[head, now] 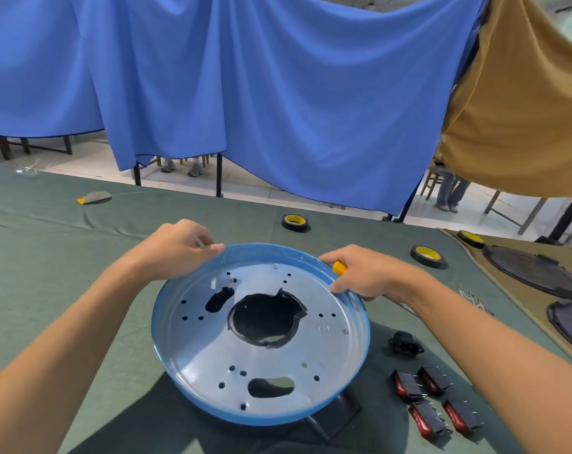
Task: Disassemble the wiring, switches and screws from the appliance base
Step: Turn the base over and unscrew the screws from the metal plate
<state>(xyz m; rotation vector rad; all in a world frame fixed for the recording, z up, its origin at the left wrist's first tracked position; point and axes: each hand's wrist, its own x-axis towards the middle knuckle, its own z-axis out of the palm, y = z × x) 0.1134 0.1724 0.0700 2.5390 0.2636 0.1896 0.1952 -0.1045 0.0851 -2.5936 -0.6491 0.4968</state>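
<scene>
Here, over the green-clothed table (48,257), the appliance base (212,348) sits in the middle of the view, tilted so its open inside faces the camera. It is a round pan of thin sheet metal with a blue rim, pierced by one large central cut-out and many small holes. It looks light and stiff, though the smooth metal may be slippery and the ragged edge of the central cut-out may be sharp. The rolled outer rim is the safest place to hold it, with one hand on each side.

The left hand (176,247) pinches the far-left rim, its fingers curled over the edge. The right hand (366,273) is closed round a yellow tool handle (339,267), probably a screwdriver, and its thumb presses on the right rim.

Four red rocker switches (406,385) and a black power socket (404,343) lie on the cloth just beside the base. Two small screws (345,331) remain in the plate, and no wiring shows.
</scene>
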